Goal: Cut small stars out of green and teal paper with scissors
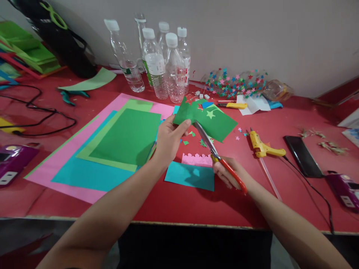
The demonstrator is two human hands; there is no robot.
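Observation:
My left hand (171, 136) pinches a dark green sheet of paper (221, 125) between thumb and fingers, above the table. A pale star-shaped spot shows on the sheet, and its far edge is notched. In my right hand (228, 172) is a pair of scissors (214, 153) with red handles. Their blades reach up to the sheet close to my left thumb; whether they are parted I cannot tell. Below lie a blue paper piece (190, 177) and a pink strip (198, 160) with a jagged edge. Small green scraps (186, 142) are scattered under the sheet.
Stacked coloured sheets (126, 136) lie left. Several plastic bottles (154, 63) stand at the back, beside a clear container of colourful stars (235, 84). To the right are a yellow glue gun (262, 145), its cord, and a phone (303, 156). A cutter (232, 105) and pliers (68, 98) lie farther back.

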